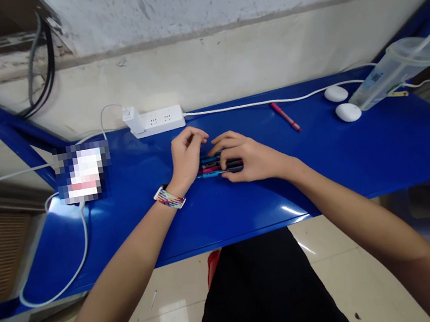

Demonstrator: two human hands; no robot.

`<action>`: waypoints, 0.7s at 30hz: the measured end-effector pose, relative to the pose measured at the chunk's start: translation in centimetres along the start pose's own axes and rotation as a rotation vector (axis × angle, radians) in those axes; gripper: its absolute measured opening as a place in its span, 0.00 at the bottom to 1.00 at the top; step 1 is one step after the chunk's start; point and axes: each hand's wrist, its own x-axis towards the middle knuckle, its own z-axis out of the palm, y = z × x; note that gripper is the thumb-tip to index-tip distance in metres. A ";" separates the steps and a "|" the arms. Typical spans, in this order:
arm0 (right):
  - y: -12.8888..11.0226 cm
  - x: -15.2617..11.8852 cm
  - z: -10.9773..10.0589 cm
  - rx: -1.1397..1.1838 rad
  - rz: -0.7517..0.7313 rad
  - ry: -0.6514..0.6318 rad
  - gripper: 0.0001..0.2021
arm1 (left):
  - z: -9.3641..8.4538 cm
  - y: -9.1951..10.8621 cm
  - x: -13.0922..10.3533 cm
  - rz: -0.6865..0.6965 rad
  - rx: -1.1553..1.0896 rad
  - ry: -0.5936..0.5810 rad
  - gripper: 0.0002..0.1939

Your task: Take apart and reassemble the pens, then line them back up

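Several pens [211, 174] lie side by side on the blue table, with light blue, red and dark barrels. Over their right ends curves my right hand [244, 155], its thumb at the near pen and its fingers reaching across to the far side. My left hand [188, 153] rests on its edge at the pens' left ends, fingers curled together and thumb close to the index finger. Whether anything is inside that hand is hidden. A multicoloured woven watch band [169, 197] circles my left wrist.
A red-pink pen [286, 117] lies apart at the back right. Beyond it are two white rounded objects [348, 112] and a tilted clear plastic container [376, 79]. A white power strip [162, 119] sits by the wall. A blurred lit device [85, 171] with a cable is left.
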 end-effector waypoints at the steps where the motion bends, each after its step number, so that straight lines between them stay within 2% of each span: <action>1: 0.0 0.0 -0.2 0.001 0.023 0.027 0.05 | 0.0 0.1 0.0 0.011 0.012 -0.026 0.11; 6: 0.4 -0.1 -1.2 -0.118 0.206 0.113 0.03 | 0.0 0.7 -0.4 0.075 0.072 -0.171 0.13; 11: 1.1 -0.3 -1.1 -0.135 0.319 0.317 0.08 | 0.0 1.1 -0.7 0.153 0.153 -0.198 0.15; 14: 1.2 -0.2 -1.1 -0.156 0.387 0.405 0.12 | -0.2 1.2 -0.6 0.170 0.155 -0.198 0.13; 17: 1.3 0.0 -1.4 -0.037 0.419 0.481 0.11 | -0.5 1.2 -0.3 0.170 0.143 -0.161 0.09; 21: 1.9 0.2 -1.8 0.279 0.434 0.561 0.08 | -0.9 1.1 0.1 0.157 0.108 -0.084 0.08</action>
